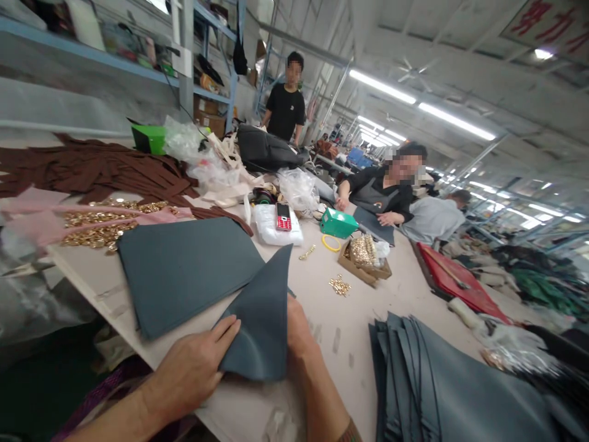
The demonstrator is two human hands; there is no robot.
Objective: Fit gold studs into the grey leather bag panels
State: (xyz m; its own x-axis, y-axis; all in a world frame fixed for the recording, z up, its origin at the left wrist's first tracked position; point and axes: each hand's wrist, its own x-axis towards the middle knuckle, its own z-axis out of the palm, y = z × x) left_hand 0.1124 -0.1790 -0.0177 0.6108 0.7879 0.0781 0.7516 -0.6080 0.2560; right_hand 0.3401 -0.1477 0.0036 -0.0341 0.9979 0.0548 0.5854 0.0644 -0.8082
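A dark blue-grey leather panel point(264, 325) is lifted and bent upward in front of me. My left hand point(196, 362) is closed on its near left edge, fingers lying over the face and the thumb out of sight. Behind the panel's right edge is my right hand point(299, 325), its fingers mostly hidden by the material. A flat stack of similar panels point(188, 264) lies just beyond my left hand. On the right, more blue-grey panels point(442, 380) hang bent in a loose pile.
Gold metal pieces point(339, 285) lie mid-table near a cardboard box point(363, 270) of more. Beyond are a yellow ring point(330, 243), a green box point(338, 223) and a red phone point(283, 217). Brown strips point(92, 166) heap at left. A co-worker point(381, 190) handles a panel across the table.
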